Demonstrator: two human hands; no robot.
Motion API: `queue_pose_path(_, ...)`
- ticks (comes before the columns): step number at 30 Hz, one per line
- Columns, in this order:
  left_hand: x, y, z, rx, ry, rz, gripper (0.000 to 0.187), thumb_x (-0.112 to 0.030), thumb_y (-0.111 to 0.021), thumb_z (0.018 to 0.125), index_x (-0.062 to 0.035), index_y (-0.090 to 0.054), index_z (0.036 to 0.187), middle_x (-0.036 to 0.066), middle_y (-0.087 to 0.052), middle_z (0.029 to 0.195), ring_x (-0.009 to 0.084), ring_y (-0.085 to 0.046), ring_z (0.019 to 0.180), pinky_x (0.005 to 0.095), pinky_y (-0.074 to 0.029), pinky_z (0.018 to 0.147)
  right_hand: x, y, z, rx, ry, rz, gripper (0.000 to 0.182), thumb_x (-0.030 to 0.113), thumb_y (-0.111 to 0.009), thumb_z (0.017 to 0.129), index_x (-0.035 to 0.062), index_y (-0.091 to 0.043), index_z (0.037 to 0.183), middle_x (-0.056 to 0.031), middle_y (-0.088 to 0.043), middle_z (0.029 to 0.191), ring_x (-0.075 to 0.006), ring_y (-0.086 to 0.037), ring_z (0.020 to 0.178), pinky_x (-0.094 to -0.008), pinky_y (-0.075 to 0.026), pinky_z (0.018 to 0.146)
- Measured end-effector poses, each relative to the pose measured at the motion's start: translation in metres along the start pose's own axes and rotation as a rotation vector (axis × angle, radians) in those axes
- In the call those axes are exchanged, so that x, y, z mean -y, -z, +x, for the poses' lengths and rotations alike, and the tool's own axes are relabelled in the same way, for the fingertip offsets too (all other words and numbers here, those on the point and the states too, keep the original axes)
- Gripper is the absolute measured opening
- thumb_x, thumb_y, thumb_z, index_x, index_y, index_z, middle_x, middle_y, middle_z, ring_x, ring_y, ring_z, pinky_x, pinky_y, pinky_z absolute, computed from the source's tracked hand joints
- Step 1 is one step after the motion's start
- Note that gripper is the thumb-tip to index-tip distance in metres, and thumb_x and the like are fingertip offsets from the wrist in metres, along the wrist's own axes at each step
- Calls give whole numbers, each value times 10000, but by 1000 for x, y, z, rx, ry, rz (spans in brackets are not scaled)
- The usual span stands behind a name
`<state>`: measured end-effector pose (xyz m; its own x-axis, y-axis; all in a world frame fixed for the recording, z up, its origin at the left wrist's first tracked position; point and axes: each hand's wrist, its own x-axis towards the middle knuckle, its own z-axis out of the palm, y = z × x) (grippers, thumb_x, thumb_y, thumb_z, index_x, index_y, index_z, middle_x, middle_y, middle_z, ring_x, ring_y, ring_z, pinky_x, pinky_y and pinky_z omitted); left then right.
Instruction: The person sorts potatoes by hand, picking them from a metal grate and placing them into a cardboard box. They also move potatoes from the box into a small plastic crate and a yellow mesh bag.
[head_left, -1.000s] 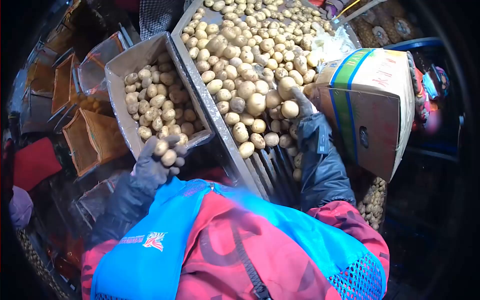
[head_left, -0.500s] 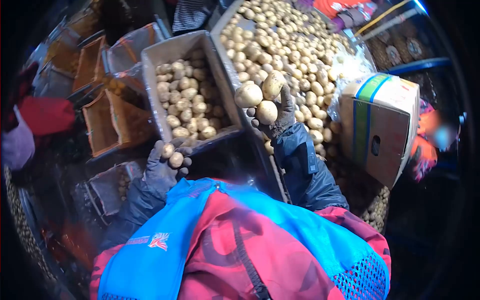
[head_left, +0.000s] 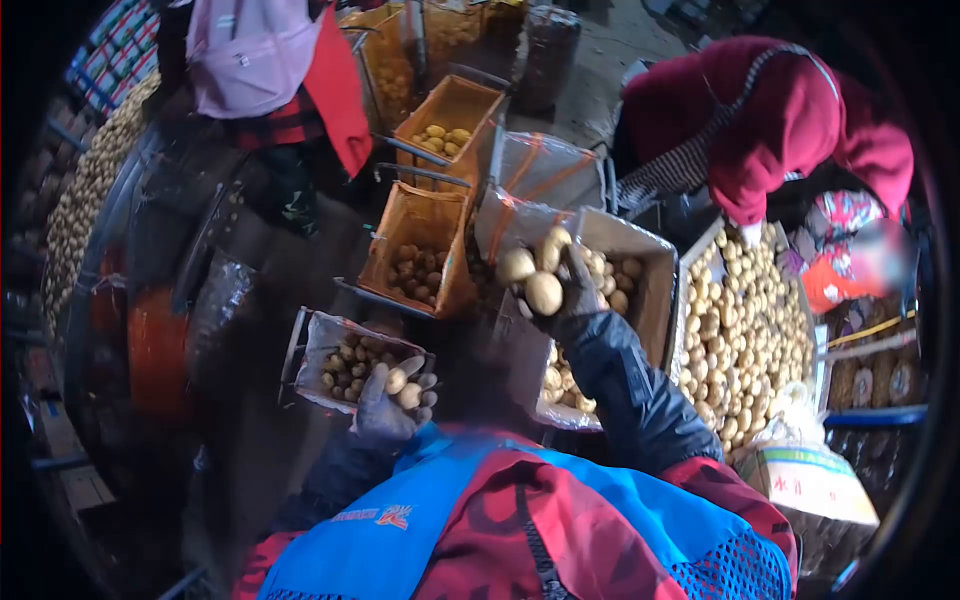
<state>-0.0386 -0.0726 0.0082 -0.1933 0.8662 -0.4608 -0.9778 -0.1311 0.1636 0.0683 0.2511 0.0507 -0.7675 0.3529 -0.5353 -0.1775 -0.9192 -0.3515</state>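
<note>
Two small potatoes [head_left: 403,388] rest in my gloved left hand [head_left: 385,407], which is palm up at the near edge of a lined crate [head_left: 312,350] with small potatoes inside. Farther right, my gloved right hand [head_left: 578,295] holds three larger potatoes [head_left: 543,293] in its curled fingers. It is above the left part of a cardboard box [head_left: 655,290] that contains more potatoes. A sorting table to the right bears a broad layer of potatoes [head_left: 735,330].
Orange-lined crates [head_left: 415,220] with potatoes stand ahead. A person in dark red [head_left: 760,110] bends over the table at upper right; another with a pink backpack [head_left: 250,55] stands at upper left. A white and green carton [head_left: 815,480] is at right.
The view has swung left, so the table and potato box now appear farther right. My left hand is now by the small lined crate. Both hands still hold their potatoes.
</note>
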Motion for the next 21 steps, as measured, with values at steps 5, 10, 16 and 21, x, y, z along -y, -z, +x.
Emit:
queue_pose_path(5, -8, 33, -34, -21, -90, -170, 575, -595, -546, 948, -165, -571, 1329, 97, -609, 1198, 273, -625, 1031, 398, -572, 794, 40, -64, 190, 191, 381, -555, 623, 595, -626, 878, 156, -496, 1301, -82, -588, 1205, -312, -567, 1132, -512, -500, 846)
queue_pose_path(10, 1, 48, -58, -107, -178, -236, 601, -592, -575, 929, -158, -565, 1345, 113, -638, 1165, 292, -644, 985, 449, -570, 817, 69, -168, 227, -202, 293, -284, 772, 649, -590, 881, 164, -389, 1447, -114, -425, 1490, -442, -402, 1357, -683, -327, 1072)
queue_pose_path(16, -7, 42, -43, -107, -100, -325, 608, -591, -557, 940, -158, -551, 1366, 128, -632, 1188, 298, -639, 1007, 455, -573, 829, 34, -86, 165, 674, 30, 23, 656, 675, -477, 921, 117, -596, 1246, -149, -648, 1212, -360, -618, 1098, -565, -478, 925)
queue_pose_path(21, -11, 11, 5, -65, 52, 7, 629, -615, -543, 941, -166, -537, 1382, 77, -620, 1168, 244, -627, 985, 380, -568, 787, 13, -57, 49, 500, 82, 96, 624, 597, -584, 903, 70, -566, 1236, -148, -663, 1030, -284, -635, 809, -456, -528, 780)
